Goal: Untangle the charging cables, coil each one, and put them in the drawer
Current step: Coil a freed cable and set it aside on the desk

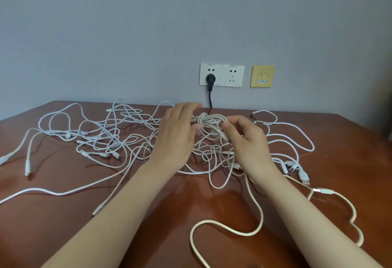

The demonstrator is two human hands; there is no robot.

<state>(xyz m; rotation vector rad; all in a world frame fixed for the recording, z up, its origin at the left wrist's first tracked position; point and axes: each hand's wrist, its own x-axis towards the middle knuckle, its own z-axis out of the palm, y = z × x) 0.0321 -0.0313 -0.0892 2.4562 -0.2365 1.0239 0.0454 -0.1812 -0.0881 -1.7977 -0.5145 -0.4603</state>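
Presently the cable bundle [209, 120], just in front of the wall socket [211, 74], lies crosswise between two equally near hands: the left hand [180, 127] closes its grip round one end, the right hand [246, 138] pinches the other above the counter [63, 225].

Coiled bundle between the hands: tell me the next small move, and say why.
Probably pass the short end pinched by the right hand round the coiled bundle and tuck it in. The left hand grips the bundle, a loop binds its middle, and only that end seems loose. The other cables lie tangled on the table.
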